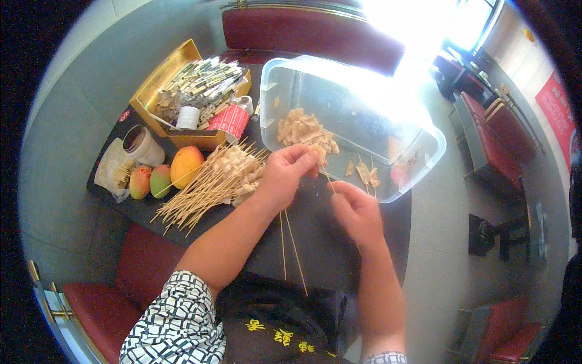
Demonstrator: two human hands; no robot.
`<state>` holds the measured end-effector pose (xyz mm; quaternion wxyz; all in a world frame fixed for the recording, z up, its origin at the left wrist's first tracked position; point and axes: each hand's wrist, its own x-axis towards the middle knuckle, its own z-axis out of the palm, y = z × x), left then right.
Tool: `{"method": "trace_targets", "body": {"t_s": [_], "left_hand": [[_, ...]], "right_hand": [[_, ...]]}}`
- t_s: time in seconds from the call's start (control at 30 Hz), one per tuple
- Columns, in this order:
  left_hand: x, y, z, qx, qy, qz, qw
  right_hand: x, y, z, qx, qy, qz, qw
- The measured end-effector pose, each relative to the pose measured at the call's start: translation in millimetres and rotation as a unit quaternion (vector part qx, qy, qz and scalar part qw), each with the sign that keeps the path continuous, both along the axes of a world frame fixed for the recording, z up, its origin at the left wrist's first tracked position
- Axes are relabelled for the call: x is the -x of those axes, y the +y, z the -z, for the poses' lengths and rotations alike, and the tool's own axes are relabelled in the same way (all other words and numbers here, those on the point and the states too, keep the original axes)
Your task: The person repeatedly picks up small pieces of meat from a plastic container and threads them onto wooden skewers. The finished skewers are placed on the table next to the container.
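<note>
My left hand pinches a pale tan piece of sliced food over the near rim of a clear plastic tub. From that piece a thin bamboo skewer runs down to my right hand, which grips it between thumb and fingers. Inside the tub lies a heap of similar tan slices. Two skewers with slices on them lean at the tub's near right side. Left of my left hand is a large pile of loaded skewers, their bare ends towards me.
A gold box of wrapped sticks stands at the back left, with a red-and-white label roll. Several mangoes and a cup sit before it. Two bare skewers lie on the dark table. Red benches flank it.
</note>
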<state>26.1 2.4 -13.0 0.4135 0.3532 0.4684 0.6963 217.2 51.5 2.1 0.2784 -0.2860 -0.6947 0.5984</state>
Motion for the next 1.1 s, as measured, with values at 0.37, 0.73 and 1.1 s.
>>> {"method": "trace_targets", "body": {"t_s": [0.37,0.73,1.1], "left_hand": [[-15.4,-5.3,-7.6,0.029,0.048,0.021,0.998],[-22.7,-7.4,-12.9,0.079,0.107,0.05,0.99],[11.1,0.0,-7.9,-0.002,0.055,-0.047,0.997]], "right_hand": [[1.6,-0.8,-0.6,-0.077,-0.043,0.068,0.994],[1.0,-1.3,0.7,-0.122,-0.03,0.096,0.987],[-18.5,25.5,1.2,-0.434,-0.248,0.297,0.813]]}}
